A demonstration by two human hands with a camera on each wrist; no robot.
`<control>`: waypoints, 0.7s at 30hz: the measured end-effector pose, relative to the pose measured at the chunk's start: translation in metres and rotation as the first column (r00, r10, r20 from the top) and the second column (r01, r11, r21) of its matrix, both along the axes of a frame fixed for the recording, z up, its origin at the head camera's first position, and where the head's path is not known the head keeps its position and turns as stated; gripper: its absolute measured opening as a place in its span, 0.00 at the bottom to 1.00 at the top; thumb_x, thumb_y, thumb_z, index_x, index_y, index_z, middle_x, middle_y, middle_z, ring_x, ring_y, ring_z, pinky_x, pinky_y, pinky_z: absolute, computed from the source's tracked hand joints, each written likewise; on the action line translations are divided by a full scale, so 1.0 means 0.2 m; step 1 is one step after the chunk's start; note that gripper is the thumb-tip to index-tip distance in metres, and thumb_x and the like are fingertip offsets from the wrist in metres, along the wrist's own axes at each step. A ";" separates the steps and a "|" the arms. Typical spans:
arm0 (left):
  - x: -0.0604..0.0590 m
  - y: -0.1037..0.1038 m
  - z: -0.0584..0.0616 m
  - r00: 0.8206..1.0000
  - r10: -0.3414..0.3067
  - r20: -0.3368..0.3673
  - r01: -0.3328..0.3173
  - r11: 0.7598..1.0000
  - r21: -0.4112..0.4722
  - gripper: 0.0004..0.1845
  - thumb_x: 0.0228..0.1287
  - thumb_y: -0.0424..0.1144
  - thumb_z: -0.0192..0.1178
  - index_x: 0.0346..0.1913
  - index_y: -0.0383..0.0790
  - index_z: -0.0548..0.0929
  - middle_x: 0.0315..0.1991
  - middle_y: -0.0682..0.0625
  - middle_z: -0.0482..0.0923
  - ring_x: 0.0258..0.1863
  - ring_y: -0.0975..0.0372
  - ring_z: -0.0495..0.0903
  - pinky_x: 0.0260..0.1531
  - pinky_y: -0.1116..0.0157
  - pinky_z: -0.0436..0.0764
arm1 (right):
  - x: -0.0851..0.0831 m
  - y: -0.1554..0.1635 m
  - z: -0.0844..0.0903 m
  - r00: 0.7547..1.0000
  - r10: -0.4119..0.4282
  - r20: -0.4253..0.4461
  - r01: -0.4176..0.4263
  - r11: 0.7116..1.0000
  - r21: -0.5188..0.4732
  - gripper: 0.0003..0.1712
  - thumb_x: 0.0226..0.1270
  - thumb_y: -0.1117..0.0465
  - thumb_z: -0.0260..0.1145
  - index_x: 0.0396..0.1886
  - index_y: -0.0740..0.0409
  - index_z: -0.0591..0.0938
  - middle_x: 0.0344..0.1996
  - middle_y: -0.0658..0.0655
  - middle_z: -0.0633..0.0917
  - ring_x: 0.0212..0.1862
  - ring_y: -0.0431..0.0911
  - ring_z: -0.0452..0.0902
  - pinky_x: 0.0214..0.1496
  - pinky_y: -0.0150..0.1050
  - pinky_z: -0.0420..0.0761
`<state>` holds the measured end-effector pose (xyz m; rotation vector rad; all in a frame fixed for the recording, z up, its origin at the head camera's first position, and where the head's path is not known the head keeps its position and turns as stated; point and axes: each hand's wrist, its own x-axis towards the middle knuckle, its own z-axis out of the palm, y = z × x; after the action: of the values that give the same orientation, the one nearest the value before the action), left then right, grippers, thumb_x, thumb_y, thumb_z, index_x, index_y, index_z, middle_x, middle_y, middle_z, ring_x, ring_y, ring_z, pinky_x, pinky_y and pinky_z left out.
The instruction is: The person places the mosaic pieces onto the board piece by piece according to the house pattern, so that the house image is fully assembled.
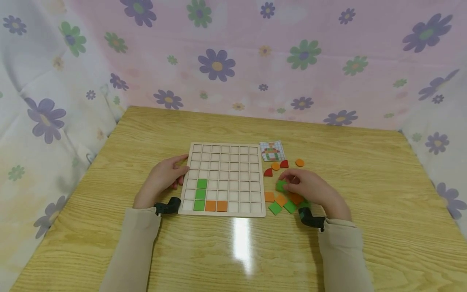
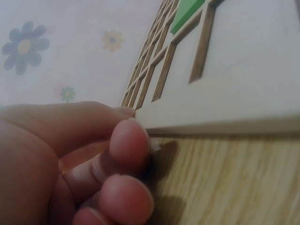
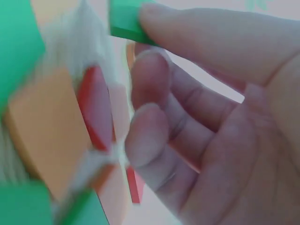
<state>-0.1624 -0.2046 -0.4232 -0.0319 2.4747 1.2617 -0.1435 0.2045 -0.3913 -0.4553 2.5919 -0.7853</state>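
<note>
1. The right hand point(image 1: 310, 190) rests on the wooden table point(image 1: 365, 194) just right of the grid board point(image 1: 224, 178), its thumb and fingertips pinched together on a green square tile point(image 1: 281, 185). The right wrist view shows the same tile point(image 3: 129, 21) clamped by its edge between thumb and forefinger — the rest of that picture is blurred.
2. The tile is square, so it has no long axis; in the head view it sits tilted, corners turned out of line with the board's rows.
3. The left hand point(image 1: 164, 178) lies at the board's left edge, fingers loosely bent with the tips point(image 2: 129, 143) touching the rim of the board point(image 2: 225, 108), holding nothing.
4. The board lies flat and roughly square to the table edge. Three green tiles point(image 1: 201, 194) stand in a column in its lower left, and two orange tiles point(image 1: 216, 206) follow along the bottom row.
5. Loose orange and green squares point(image 1: 279, 202) lie beside and partly under the right hand; red and orange rounded pieces point(image 1: 282, 165) lie beyond it, near a small pattern card point(image 1: 271, 151) at the board's far right corner.
</note>
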 end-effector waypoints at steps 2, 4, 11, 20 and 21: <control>0.00 0.00 0.00 1.000 -0.009 -0.011 0.009 1.000 -0.016 0.28 0.67 0.50 0.52 0.69 0.55 0.61 0.20 0.46 0.76 0.14 0.59 0.72 0.19 0.62 0.77 | 0.00 -0.04 0.00 1.000 0.006 -0.021 -0.007 1.000 -0.009 0.10 0.66 0.56 0.59 0.46 0.47 0.80 0.35 0.49 0.79 0.37 0.44 0.71 0.40 0.38 0.73; 0.00 0.00 0.00 1.000 -0.012 -0.017 0.012 1.000 -0.023 0.28 0.67 0.50 0.52 0.69 0.54 0.61 0.20 0.46 0.76 0.14 0.59 0.72 0.18 0.62 0.77 | 0.00 -0.08 -0.01 1.000 0.014 -0.020 -0.014 0.999 -0.034 0.11 0.66 0.55 0.60 0.46 0.47 0.80 0.34 0.48 0.79 0.37 0.44 0.71 0.39 0.38 0.73; 0.00 0.00 0.01 1.000 -0.009 -0.017 0.008 1.000 -0.022 0.28 0.67 0.50 0.52 0.69 0.55 0.61 0.19 0.46 0.76 0.13 0.59 0.71 0.17 0.62 0.76 | 0.02 -0.24 -0.02 0.998 0.069 -0.001 -0.068 0.993 -0.092 0.09 0.65 0.53 0.60 0.44 0.46 0.79 0.33 0.46 0.80 0.36 0.41 0.74 0.39 0.37 0.75; 0.00 0.00 0.01 1.000 -0.015 -0.010 0.015 1.000 -0.010 0.28 0.68 0.48 0.51 0.69 0.55 0.61 0.20 0.46 0.76 0.13 0.60 0.71 0.17 0.63 0.76 | 0.05 -0.38 -0.05 0.991 0.135 0.007 -0.134 0.986 -0.097 0.07 0.64 0.53 0.60 0.40 0.44 0.80 0.32 0.42 0.79 0.34 0.39 0.72 0.39 0.35 0.74; 0.00 0.00 0.01 1.000 -0.015 -0.015 0.015 1.000 -0.020 0.28 0.67 0.49 0.52 0.69 0.55 0.61 0.19 0.46 0.76 0.13 0.59 0.71 0.17 0.63 0.76 | 0.06 -0.39 -0.05 0.990 0.141 0.007 -0.140 0.985 -0.096 0.06 0.64 0.53 0.61 0.40 0.43 0.80 0.31 0.41 0.79 0.34 0.39 0.72 0.39 0.34 0.74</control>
<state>-0.1627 -0.2051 -0.4220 -0.0088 2.4955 1.2359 -0.1320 0.1263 -0.4009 -0.6515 2.4857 -0.8619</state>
